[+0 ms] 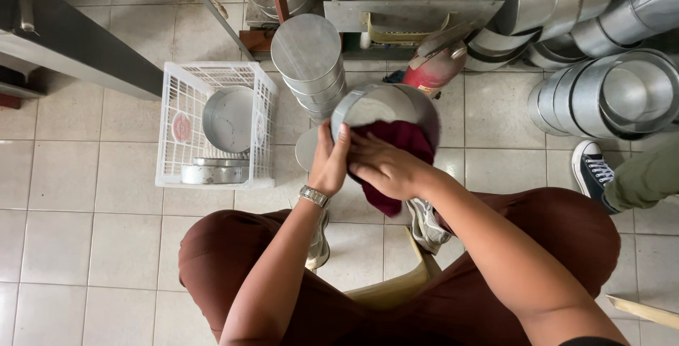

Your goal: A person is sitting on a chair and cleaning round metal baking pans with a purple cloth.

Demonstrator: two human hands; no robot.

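Observation:
I sit over a tiled floor and hold a round metal pan (382, 102) tilted in front of my knees. My left hand (327, 162), with a wristwatch, grips the pan's near rim. My right hand (384, 165) presses a dark red cloth (396, 141) into the inside of the pan, and part of the cloth hangs down below my hand. A tall stack of round metal pans (309, 63) stands just beyond the held one.
A white plastic crate (177, 155) with metal pans inside sits on the floor to the left. More stacked pans (608, 95) lie on their sides at right. A red cylinder (435, 66) lies behind. Another person's sneaker and green trouser leg (594, 169) are at right.

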